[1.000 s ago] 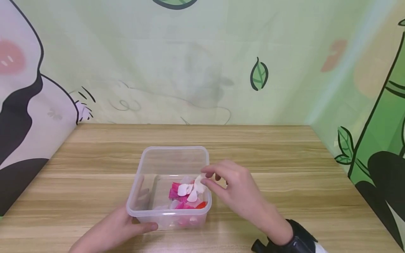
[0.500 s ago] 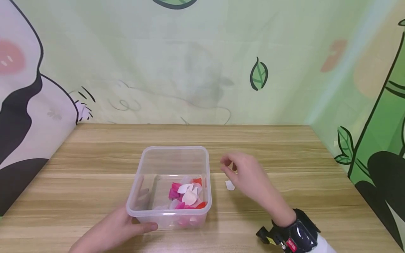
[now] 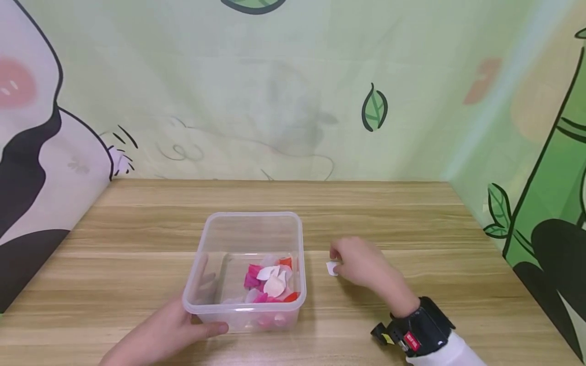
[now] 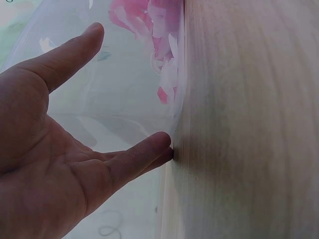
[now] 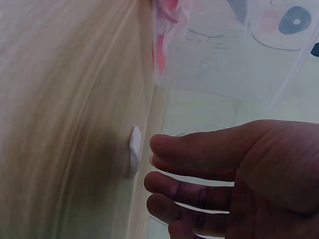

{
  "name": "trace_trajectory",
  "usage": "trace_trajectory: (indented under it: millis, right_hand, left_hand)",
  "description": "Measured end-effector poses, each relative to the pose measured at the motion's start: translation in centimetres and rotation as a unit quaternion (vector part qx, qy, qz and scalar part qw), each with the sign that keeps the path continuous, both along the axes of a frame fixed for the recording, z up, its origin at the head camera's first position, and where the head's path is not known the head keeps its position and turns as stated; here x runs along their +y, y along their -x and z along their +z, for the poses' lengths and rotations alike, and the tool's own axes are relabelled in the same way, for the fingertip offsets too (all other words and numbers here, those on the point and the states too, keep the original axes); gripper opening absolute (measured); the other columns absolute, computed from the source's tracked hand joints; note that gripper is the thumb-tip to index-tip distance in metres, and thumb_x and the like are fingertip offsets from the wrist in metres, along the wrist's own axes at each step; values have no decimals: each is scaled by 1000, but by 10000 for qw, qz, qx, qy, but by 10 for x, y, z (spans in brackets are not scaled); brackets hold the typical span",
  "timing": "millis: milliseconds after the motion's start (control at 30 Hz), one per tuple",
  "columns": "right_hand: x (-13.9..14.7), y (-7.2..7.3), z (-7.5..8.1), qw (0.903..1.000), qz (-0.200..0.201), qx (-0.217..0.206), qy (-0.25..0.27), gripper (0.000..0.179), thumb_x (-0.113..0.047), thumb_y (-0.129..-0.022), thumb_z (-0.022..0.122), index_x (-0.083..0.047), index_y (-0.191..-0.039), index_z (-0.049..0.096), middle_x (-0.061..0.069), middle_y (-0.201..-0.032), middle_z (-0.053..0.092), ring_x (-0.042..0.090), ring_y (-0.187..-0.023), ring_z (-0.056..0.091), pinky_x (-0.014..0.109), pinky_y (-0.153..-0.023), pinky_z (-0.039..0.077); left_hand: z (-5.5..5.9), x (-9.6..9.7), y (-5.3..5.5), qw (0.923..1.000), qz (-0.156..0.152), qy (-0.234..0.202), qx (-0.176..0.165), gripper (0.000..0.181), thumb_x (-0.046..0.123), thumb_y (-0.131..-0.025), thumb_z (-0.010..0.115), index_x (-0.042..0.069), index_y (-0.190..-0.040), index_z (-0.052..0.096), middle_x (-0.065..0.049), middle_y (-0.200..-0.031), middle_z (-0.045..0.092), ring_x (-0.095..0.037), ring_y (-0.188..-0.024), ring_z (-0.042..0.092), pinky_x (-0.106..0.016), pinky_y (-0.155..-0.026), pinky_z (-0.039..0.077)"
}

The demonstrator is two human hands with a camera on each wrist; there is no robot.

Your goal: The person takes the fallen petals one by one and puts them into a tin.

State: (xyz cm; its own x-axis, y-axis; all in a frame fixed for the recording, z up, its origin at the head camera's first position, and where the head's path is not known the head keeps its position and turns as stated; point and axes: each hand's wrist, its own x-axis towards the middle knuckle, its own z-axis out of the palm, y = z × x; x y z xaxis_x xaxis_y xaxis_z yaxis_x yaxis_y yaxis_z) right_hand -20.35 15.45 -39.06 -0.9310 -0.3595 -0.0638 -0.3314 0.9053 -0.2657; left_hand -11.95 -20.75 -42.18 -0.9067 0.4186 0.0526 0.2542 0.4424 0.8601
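Note:
A clear plastic box (image 3: 249, 307) stands on the table, with pink, white and orange-red petals (image 3: 274, 284) heaped in its right half. My left hand (image 3: 169, 325) rests against its near left corner, thumb along the front and fingers on the left side. The left wrist view shows that hand (image 4: 75, 139) with thumb and fingers spread and fairly straight against the clear wall. Right of the box lies a loose white petal (image 3: 331, 268). Over it is my right hand (image 3: 363, 262), fingertips down. In the right wrist view a small gap shows between the fingertips and the petal (image 5: 134, 152).
The wood-grain table (image 3: 137, 229) reaches back to a pale green cloth backdrop (image 3: 206, 76) printed with leaves and cartoon figures. A black wrist strap with a small device (image 3: 421, 328) sits on my right wrist.
My right hand let a white petal drop into the box, moved right, then came down to the loose white petal on the table. My left hand and the box stayed put.

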Motion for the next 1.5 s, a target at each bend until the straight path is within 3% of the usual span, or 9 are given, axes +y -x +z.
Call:
trace_trajectory:
  millis: [500, 733, 1033, 1233, 1500]
  right_hand:
    - [0, 3, -14, 9999, -30, -96, 30, 20, -6, -86, 81, -12, -77, 65, -3, -69, 54, 16, -65, 51, 32, -59, 44]
    - [3, 5, -2, 9984, -7, 118, 551, 10, -5, -88, 79, -9, -84, 71, -3, -74, 60, 14, -68, 54, 32, -63, 48]
    - [-1, -1, 17, 9904, 60, 858, 1082, 6, -8, -92, 76, -6, -98, 77, -3, -80, 66, 11, -69, 55, 30, -63, 49]
    - [-8, -13, 28, 9766, 169, 1565, 1464, 8, -15, -94, 76, -9, -99, 78, -4, -84, 68, 14, -74, 58, 30, -65, 49]
    - [-22, -31, 35, 9363, 872, 2508, 2300, 9, -9, -92, 78, -7, -101, 78, -3, -90, 70, 12, -79, 62, 28, -67, 53]
  left_hand:
    - [0, 1, -1, 10000, 5, -1, -4, 124, 29, -83, 89, 17, -166, -3, -31, -154, 38, -42, -131, 50, -27, -100, 46]
    - [-1, 2, 0, 10000, 21, -40, -27, 124, 29, -83, 89, 19, -166, -3, -29, -155, 38, -40, -131, 51, -25, -99, 46]
    - [-1, 1, 0, 9998, -97, -198, 2, 124, 25, -84, 88, 18, -166, -5, -32, -155, 36, -42, -130, 50, -24, -98, 46]
    - [-1, 1, -1, 9998, -77, -193, 23, 124, 27, -83, 88, 19, -166, -4, -31, -155, 37, -42, -130, 51, -25, -99, 46]
    - [-1, 2, -1, 9999, -46, -128, 26, 124, 29, -83, 89, 20, -166, -3, -30, -155, 37, -43, -131, 50, -27, -99, 46]
